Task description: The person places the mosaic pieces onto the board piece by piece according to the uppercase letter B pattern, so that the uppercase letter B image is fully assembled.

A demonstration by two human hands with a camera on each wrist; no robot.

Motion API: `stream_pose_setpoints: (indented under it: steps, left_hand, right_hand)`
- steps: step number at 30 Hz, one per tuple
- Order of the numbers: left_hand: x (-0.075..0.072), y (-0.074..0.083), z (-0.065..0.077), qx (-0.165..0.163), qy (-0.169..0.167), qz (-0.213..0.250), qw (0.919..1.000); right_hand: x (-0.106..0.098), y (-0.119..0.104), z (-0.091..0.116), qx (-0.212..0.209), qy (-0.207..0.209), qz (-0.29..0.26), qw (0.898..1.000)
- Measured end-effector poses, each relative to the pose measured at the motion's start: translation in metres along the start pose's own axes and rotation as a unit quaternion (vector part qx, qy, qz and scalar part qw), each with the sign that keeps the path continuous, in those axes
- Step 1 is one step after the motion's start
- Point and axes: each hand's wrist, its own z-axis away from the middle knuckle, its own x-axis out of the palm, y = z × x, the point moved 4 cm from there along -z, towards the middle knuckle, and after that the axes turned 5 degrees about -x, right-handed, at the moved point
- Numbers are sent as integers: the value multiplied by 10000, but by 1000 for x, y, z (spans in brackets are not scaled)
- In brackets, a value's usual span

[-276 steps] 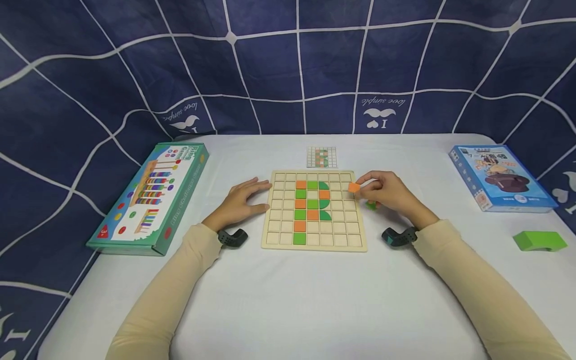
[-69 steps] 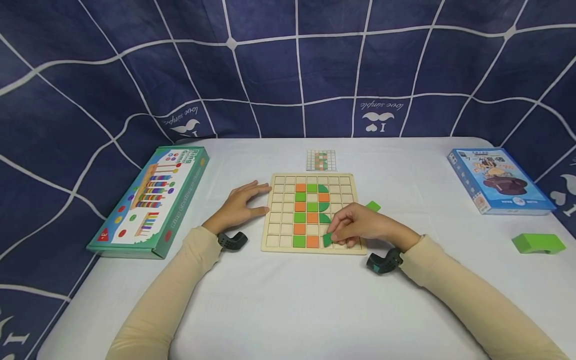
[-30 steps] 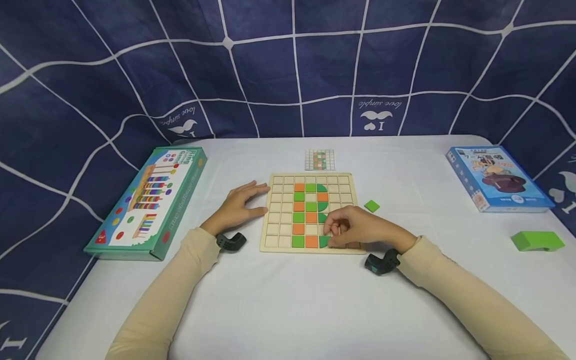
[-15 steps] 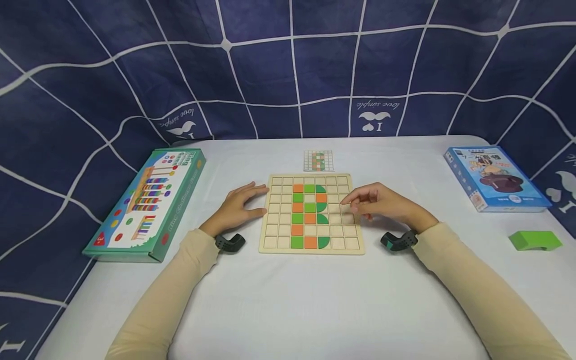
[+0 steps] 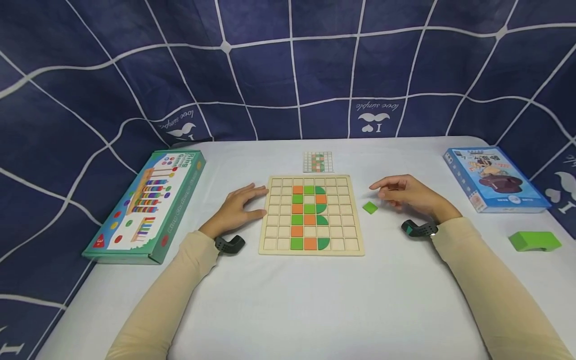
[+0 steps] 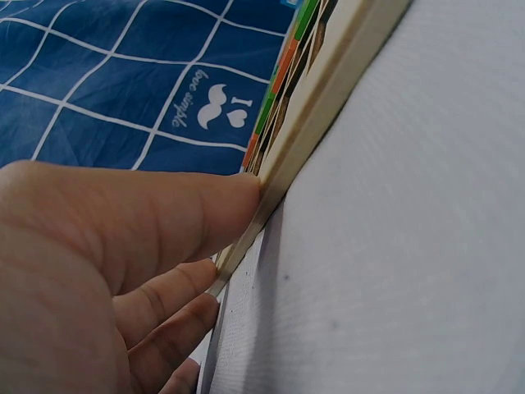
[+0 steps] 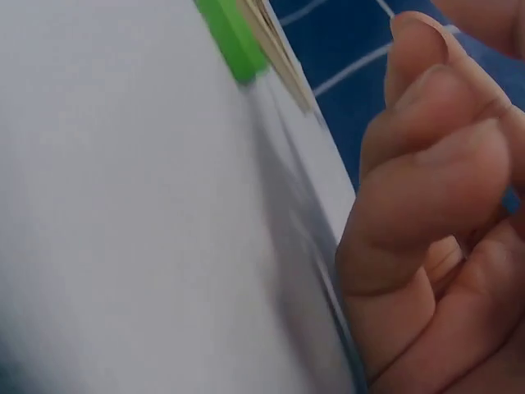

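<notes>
A wooden grid board [image 5: 348,220] lies mid-table, with orange, green and dark-green rounded tiles in some of its squares. My left hand [image 5: 236,210] rests at the board's left edge, fingers spread; in the left wrist view its thumb [image 6: 197,209] touches the board's side [image 6: 308,135]. To the right of the board, a loose bright green square tile [image 5: 370,207] lies on the cloth. Just beyond it is my right hand [image 5: 410,196], its fingers loosely bent and holding nothing. The lowest row holds a dark-green quarter-round tile [image 5: 323,243] beside an orange one [image 5: 310,243].
Behind the board lies a small pattern card [image 5: 317,162]. A green ring game box [image 5: 148,202] stands at left, and a blue box [image 5: 497,180] at right. Nearer on the right sits a green arched block [image 5: 535,241]. A navy checked cloth [image 5: 324,65] hangs behind the table.
An orange tile and then the dark-green quarter-round tile were set into the bottom row. My right hand has let go and moved right, beside the loose green tile. My left hand has stayed put.
</notes>
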Motion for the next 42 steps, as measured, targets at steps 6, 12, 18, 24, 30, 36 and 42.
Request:
stream_pose_setpoints:
  steps: [6,12,18,24,30,36,42]
  left_hand:
    - [0,0,0,40,-10,12,10000]
    - [0,0,0,27,3,-29,10000]
    - [1,-1,0,21,-2,-54,10000]
    - [1,-1,0,29,-3,-44,10000]
    - [1,-1,0,46,24,-32,10000]
    - [0,0,-1,59,22,-8,10000]
    - [1,0,-1,71,16,-3,10000]
  right_hand:
    - [-5,6,3,83,-106,-280,9995]
    - [-5,5,3,38,-226,-276,9994]
    - [-3,6,3,67,-367,-132,9992]
    - [2,6,2,205,-536,29,9983]
    - [5,4,-1,154,-703,543,9959]
    - [8,2,-3,208,-819,786,9933]
    - [9,1,-2,204,-697,825,9939]
